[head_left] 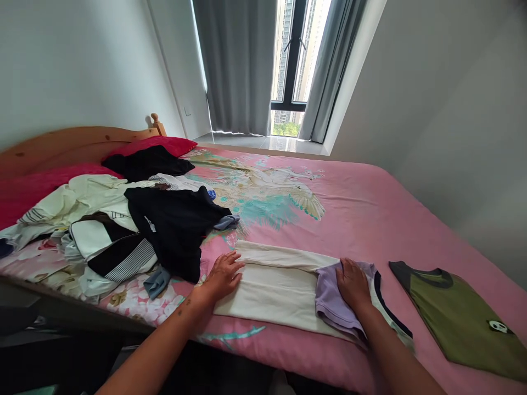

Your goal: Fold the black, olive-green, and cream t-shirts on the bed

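Note:
A cream T-shirt with purple sleeves lies on the bed, its sides folded inward into a long strip. My left hand rests on its left end, fingers stretched out. On the purple sleeve, near the dark-trimmed neckline, my right hand lies flat with its fingers extended. Neither hand grips the cloth. To the right lies a folded olive green T-shirt with a dark collar and a small panda patch.
A loose heap of clothes, with a black shirt and a white garment, covers the bed's left side. Behind it are red pillows and a wooden headboard. The pink bedsheet reaches toward a window with grey curtains.

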`<state>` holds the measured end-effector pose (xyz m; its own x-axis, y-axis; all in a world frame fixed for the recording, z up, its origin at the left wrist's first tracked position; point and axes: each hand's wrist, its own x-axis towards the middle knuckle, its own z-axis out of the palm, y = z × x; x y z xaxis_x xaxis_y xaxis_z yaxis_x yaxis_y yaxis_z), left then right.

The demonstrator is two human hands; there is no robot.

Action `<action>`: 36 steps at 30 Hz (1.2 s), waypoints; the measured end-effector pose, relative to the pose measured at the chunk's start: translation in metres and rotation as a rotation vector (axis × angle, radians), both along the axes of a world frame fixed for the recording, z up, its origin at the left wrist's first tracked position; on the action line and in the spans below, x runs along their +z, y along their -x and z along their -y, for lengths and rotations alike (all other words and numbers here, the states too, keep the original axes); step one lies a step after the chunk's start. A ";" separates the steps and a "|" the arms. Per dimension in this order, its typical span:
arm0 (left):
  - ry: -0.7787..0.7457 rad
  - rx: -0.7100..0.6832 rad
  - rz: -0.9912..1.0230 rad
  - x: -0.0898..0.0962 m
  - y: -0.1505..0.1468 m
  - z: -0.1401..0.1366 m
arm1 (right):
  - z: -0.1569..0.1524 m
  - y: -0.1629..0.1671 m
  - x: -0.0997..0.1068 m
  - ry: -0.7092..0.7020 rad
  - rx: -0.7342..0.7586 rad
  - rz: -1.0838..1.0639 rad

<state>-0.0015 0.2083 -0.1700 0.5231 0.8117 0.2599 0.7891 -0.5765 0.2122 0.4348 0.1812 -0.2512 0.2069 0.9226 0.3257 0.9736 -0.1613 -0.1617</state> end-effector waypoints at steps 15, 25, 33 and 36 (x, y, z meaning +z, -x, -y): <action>0.127 0.134 0.029 0.005 0.015 0.014 | 0.076 0.042 0.075 -0.276 0.290 -0.400; 0.072 -0.314 0.242 0.009 -0.112 0.071 | 0.176 0.018 0.058 -0.280 0.094 -0.337; 0.082 -0.477 0.116 0.023 -0.200 0.083 | 0.170 0.027 0.058 -0.282 0.170 -0.212; 0.080 -0.459 0.109 0.026 -0.214 0.084 | 0.162 0.024 0.066 -0.364 0.193 -0.303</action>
